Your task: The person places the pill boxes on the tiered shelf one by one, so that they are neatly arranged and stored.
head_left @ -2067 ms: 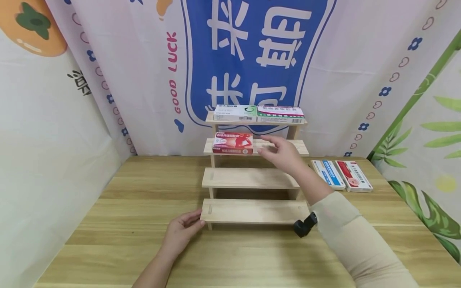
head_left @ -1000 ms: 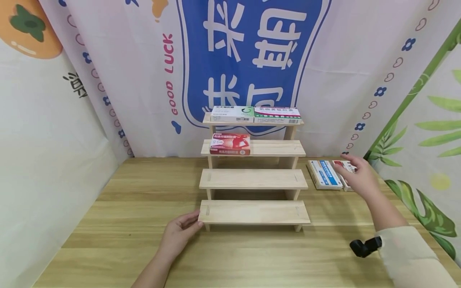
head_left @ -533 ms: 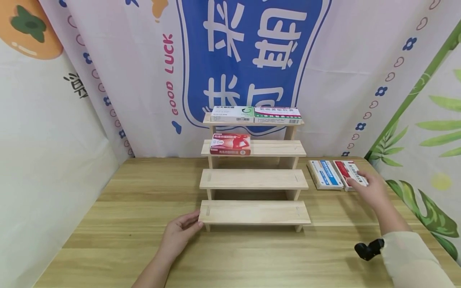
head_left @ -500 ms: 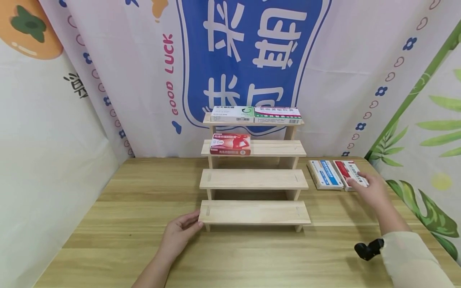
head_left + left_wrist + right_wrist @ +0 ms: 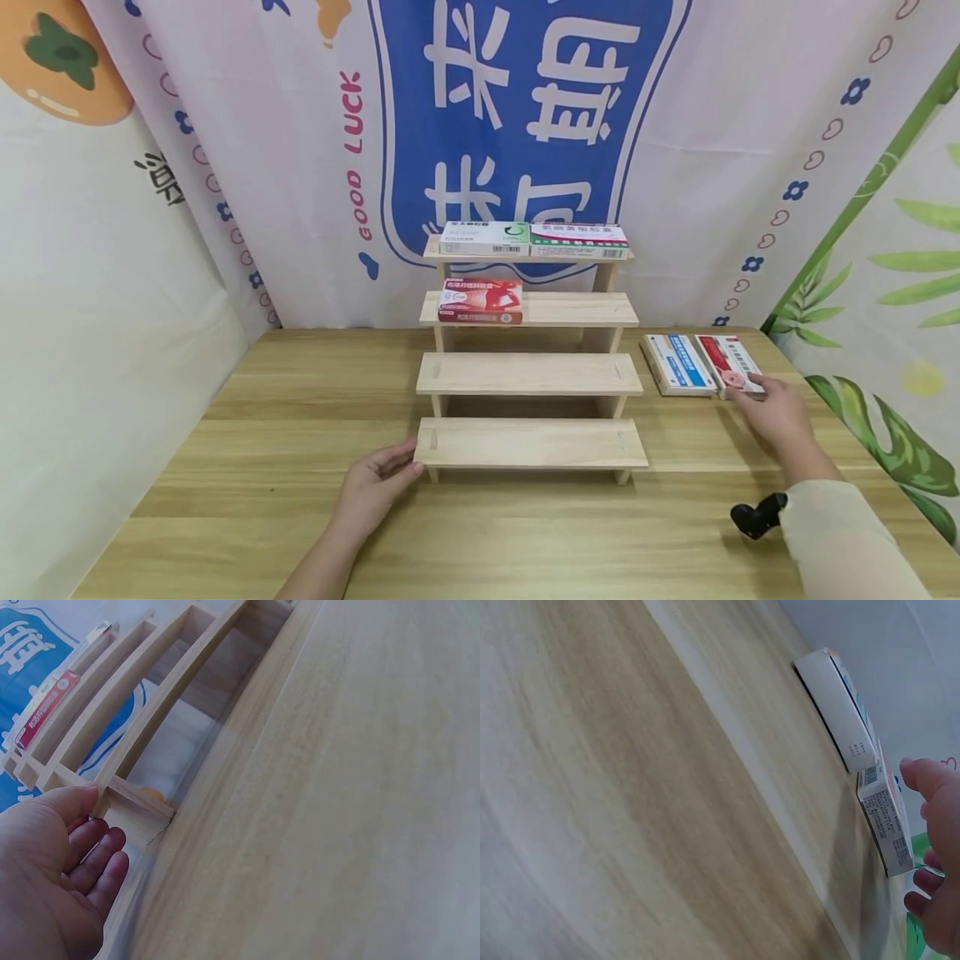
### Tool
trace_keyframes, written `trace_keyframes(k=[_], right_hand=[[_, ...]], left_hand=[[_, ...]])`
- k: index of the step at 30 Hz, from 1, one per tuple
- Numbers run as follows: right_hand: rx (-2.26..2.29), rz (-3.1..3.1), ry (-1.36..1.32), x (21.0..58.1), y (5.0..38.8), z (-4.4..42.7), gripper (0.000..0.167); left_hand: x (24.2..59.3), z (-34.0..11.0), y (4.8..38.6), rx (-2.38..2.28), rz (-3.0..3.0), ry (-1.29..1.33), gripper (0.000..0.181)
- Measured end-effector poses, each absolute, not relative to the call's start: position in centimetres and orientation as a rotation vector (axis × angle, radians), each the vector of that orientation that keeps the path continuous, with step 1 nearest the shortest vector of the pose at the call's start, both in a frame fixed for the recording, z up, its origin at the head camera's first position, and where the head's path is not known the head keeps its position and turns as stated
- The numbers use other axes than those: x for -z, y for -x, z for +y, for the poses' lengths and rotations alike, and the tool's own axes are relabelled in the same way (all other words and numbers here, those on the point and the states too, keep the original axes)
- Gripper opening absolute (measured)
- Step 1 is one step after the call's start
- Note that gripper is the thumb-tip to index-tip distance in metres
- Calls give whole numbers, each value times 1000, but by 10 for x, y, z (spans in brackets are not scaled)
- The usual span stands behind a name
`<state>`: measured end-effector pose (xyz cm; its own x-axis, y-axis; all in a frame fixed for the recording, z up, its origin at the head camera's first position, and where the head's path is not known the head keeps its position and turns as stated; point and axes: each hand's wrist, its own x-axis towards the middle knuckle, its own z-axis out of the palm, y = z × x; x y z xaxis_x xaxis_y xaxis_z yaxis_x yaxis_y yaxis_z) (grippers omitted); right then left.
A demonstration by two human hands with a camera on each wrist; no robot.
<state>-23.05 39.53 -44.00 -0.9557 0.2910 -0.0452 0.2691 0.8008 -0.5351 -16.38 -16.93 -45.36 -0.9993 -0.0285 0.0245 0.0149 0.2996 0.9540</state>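
Observation:
A tiered wooden display stand (image 5: 531, 442) stands mid-table in the head view. My left hand (image 5: 375, 492) pinches the left end of its lowest shelf; in the left wrist view the thumb lies on the shelf end and the other fingers are curled beside it. My right hand (image 5: 780, 421) is at the near end of a red-and-white medicine box (image 5: 729, 360), thumb and fingers spread about it. In the right wrist view the thumb is apart from that box (image 5: 885, 817). Beside it lies a blue-and-white medicine box (image 5: 678, 364).
A red medicine box (image 5: 480, 302) lies on the left of the second shelf from the top. The top shelf bears a green-and-white box (image 5: 483, 237) and a pink-and-green box (image 5: 579, 240). Printed curtains (image 5: 300, 167) enclose the wooden table (image 5: 300, 400) at back and sides.
My right hand has moved from beside the red box on the stand to the boxes at right, then slightly back toward the near end of the red-and-white one. The left hand stays put.

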Motion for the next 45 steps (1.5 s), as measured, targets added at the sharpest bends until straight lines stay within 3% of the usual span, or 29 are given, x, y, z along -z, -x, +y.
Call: trace_keyframes(k=[21, 45], right_hand=[[-891, -2920, 653, 447, 224, 398, 93], [-990, -2802, 836, 444, 215, 402, 93]], left_hand=[[455, -169, 166, 1838, -2494, -6, 39], [456, -169, 165, 1861, -2485, -3, 39]])
